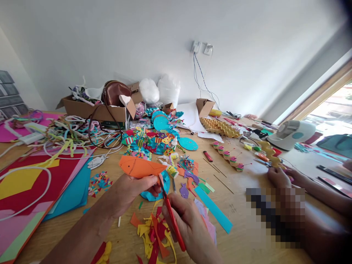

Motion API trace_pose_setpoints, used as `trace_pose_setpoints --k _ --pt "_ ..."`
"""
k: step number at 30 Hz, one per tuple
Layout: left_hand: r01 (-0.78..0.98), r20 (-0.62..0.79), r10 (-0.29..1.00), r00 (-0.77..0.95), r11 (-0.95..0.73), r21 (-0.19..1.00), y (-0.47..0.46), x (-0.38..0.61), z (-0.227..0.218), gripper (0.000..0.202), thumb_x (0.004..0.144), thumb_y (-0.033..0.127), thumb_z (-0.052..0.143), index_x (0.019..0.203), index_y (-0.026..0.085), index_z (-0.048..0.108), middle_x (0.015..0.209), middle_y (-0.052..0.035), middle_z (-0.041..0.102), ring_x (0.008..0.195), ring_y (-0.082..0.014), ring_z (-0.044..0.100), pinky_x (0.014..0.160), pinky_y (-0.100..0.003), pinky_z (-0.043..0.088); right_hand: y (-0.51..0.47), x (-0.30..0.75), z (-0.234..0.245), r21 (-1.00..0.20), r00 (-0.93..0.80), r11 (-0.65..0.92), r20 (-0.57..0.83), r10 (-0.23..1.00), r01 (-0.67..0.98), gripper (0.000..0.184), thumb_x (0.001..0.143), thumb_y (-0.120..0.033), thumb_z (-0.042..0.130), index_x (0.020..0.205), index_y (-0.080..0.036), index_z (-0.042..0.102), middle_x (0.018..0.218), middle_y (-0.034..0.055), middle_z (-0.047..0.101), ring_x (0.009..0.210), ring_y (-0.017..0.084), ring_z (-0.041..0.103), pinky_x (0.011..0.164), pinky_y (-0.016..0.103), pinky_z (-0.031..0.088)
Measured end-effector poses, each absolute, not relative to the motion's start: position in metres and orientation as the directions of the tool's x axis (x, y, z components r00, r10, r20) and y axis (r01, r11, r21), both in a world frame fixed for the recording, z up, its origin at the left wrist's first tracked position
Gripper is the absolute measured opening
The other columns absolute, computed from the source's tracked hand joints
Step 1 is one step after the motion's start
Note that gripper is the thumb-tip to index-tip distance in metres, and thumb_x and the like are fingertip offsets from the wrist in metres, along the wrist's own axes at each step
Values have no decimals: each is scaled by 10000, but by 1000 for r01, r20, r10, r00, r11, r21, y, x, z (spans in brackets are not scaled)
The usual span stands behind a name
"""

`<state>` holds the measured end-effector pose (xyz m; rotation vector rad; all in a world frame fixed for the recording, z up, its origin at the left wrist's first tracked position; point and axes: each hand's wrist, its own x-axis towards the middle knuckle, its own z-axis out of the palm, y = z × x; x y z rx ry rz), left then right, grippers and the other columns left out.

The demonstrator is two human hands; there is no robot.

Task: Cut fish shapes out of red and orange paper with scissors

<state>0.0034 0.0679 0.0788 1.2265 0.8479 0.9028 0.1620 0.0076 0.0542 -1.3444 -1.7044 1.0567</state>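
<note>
Pinched in my left hand (137, 189) is a piece of orange paper (140, 167) with a fish outline and face lines drawn on it. My right hand (183, 216) grips red-handled scissors (173, 222), their blades at the right end of the orange paper. Below both hands lies a heap of yellow, red and orange paper scraps (154, 234). A turquoise round piece (154, 189) sits partly hidden behind my left hand. Just right of the blades are purple paper fish cutouts (184, 190) and a white glue bottle (172, 170).
Coloured paper sheets (68, 194) and tangled pipe cleaners (68, 128) cover the left side. A cardboard box (96, 112) stands at the back. On the right, another person's hands (279, 178) hold a yellow egg-carton strip (271, 154) near a white fan (288, 134). A blue strip (214, 211) lies right of me.
</note>
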Motion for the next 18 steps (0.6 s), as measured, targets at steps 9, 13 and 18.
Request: trace_pose_setpoints --k 9,13,18 --pt "-83 -62 903 424 107 991 67 4 79 140 729 235 565 684 171 681 661 -31 657 646 -180 602 628 -284 494 7 164 54 -878 -210 155 63 976 454 339 875 -366 447 598 -203 339 548 -55 292 501 98 304 452 225 218" --pt "-80 -60 899 433 104 991 67 5 79 140 726 238 563 678 168 674 660 -37 650 652 -181 598 633 -285 494 6 165 53 -876 -210 158 67 975 456 328 875 -340 438 596 -205 330 548 -56 291 499 98 304 455 225 219" --pt "-74 -58 891 450 102 992 70 4 74 137 729 230 555 699 163 670 664 -31 651 652 -175 603 631 -285 499 6 166 52 -856 -202 190 103 974 481 303 864 -314 443 600 -201 343 557 -51 320 523 104 317 468 219 231"
